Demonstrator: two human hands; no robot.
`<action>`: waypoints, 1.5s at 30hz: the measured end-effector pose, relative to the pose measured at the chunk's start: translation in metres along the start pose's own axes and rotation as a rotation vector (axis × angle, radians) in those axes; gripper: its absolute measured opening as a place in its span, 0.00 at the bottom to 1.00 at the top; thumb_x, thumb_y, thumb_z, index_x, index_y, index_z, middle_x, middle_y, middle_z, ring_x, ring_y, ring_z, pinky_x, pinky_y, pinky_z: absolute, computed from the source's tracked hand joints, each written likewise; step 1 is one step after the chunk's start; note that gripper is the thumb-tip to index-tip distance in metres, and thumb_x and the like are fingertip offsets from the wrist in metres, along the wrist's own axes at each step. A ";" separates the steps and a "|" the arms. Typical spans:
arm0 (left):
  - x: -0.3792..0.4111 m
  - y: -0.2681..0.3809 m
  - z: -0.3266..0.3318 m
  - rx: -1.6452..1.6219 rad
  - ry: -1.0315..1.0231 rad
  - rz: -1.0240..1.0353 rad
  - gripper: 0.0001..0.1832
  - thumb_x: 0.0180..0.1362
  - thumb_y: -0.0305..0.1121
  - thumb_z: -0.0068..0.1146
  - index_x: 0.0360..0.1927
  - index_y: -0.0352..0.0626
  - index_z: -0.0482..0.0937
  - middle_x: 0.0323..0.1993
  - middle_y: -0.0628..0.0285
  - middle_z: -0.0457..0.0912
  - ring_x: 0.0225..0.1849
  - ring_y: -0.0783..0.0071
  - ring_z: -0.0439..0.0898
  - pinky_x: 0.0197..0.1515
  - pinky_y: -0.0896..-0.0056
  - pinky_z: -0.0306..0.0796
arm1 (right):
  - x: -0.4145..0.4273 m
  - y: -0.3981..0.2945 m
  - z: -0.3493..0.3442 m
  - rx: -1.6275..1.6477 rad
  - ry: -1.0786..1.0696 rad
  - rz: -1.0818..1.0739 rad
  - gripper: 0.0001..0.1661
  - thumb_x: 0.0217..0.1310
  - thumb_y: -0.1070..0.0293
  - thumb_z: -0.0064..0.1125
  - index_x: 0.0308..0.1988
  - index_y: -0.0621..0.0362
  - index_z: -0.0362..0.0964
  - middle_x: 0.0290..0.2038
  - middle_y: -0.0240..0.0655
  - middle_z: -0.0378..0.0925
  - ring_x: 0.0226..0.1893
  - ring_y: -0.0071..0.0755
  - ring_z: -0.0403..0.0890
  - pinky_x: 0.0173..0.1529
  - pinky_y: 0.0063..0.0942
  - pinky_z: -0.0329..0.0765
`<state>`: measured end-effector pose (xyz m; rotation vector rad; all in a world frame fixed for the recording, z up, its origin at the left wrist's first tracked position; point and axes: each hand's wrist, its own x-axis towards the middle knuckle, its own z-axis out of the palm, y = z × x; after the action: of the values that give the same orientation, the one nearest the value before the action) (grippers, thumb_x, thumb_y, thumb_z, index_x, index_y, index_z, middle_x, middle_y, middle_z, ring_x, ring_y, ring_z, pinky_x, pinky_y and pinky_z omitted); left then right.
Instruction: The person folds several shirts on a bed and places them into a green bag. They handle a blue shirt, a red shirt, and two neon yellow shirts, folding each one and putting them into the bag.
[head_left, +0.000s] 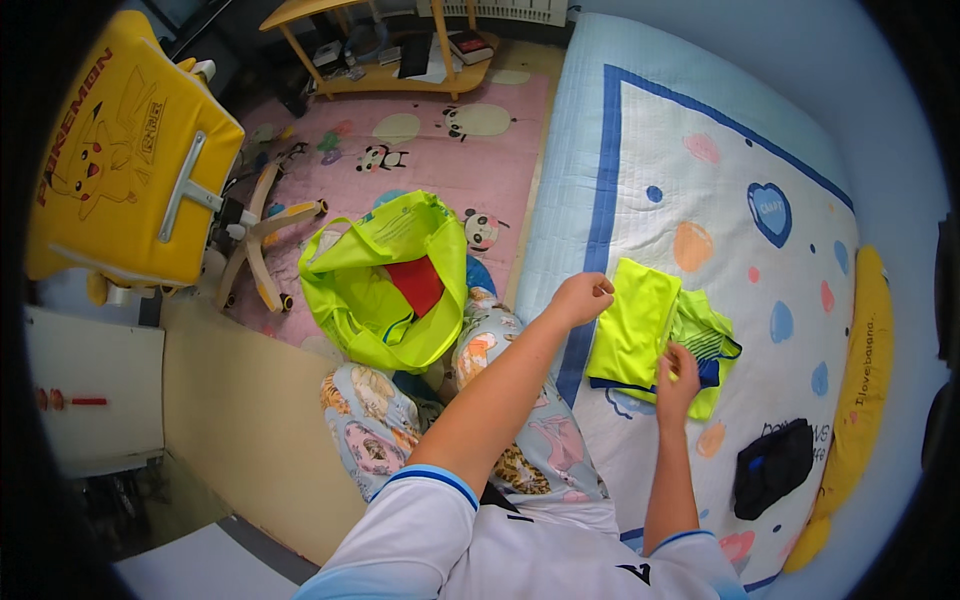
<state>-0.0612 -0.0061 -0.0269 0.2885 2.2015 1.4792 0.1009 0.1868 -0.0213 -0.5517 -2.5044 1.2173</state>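
Observation:
A neon-yellow garment (634, 322), apparently a sports shirt, lies partly folded on the bed with a smooth panel on its left side. Its right part shows dark stripes and navy trim (707, 373). My left hand (581, 298) is beside the garment's upper left edge, fingers loosely bent and no cloth visible in them. Over the garment's right part is my right hand (678, 379), its fingers curled close to the panel's edge; whether they pinch the cloth is unclear. A lime-green fabric bag (341, 259) stands gaping by my legs, with red cloth (416, 286) and yellow-green cloth inside.
The bed bears a white quilt (667, 135) with a blue border. On it are a folded black item (774, 469) and a long yellow banana-shaped cushion (862, 360). A yellow swivel chair (142, 165) stands left on a pink panda mat (427, 172), with a wooden shelf (375, 79) beyond.

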 end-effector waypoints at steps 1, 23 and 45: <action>0.005 -0.013 0.003 -0.026 0.029 0.028 0.14 0.49 0.34 0.57 0.38 0.38 0.79 0.31 0.59 0.82 0.32 0.73 0.79 0.38 0.73 0.72 | 0.008 -0.009 0.022 0.059 -0.054 0.055 0.22 0.52 0.77 0.57 0.49 0.60 0.68 0.47 0.41 0.72 0.45 0.37 0.75 0.52 0.32 0.70; -0.002 0.007 -0.017 -0.254 -0.043 -0.100 0.13 0.50 0.32 0.57 0.38 0.39 0.79 0.30 0.66 0.79 0.32 0.79 0.74 0.36 0.78 0.67 | 0.054 0.018 -0.033 1.140 0.051 0.581 0.18 0.54 0.78 0.46 0.47 0.64 0.68 0.40 0.37 0.77 0.36 0.32 0.78 0.42 0.28 0.75; -0.199 -0.187 -0.277 0.310 0.486 -0.300 0.12 0.56 0.37 0.54 0.42 0.45 0.80 0.40 0.62 0.81 0.42 0.71 0.78 0.44 0.70 0.70 | 0.079 -0.185 0.065 0.942 -0.591 0.311 0.26 0.55 0.72 0.54 0.54 0.63 0.62 0.46 0.39 0.73 0.44 0.34 0.77 0.46 0.31 0.75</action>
<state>-0.0083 -0.3898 -0.0595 -0.3298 2.7103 1.1242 -0.0345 0.0741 0.0951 -0.3462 -1.8599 2.7397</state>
